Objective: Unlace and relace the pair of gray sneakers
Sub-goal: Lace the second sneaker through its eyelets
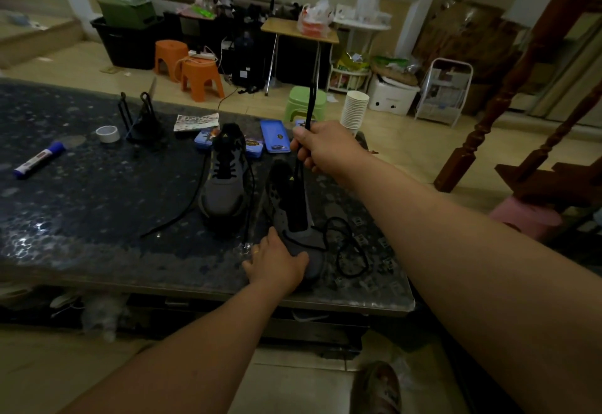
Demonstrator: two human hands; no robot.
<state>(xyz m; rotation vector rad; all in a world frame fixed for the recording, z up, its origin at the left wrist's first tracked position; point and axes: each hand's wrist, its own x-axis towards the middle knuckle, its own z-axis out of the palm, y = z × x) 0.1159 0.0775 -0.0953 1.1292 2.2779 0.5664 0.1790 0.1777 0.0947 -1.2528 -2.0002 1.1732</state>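
Note:
Two gray sneakers stand on the dark speckled table (81, 205). The left sneaker (224, 182) is partly laced, and its black lace trails loose across the table. Nearer to me, the right sneaker (290, 218) lies with its toe under my left hand (277, 259), which grips the toe and holds it down. My right hand (321, 146) grips a black lace (309, 104) and holds it up taut above this sneaker; the lace end sticks up past my fist. The other end of that lace (350, 250) lies coiled on the table to the right of the toe.
On the table sit a blue marker (39, 160), a tape roll (107, 134), a black wire stand (140, 117), blue tins (275, 136) and a stack of paper cups (354, 109). Orange stools (200, 78) and a green stool (304, 101) stand on the floor behind. A wooden stair rail (521, 88) rises at right.

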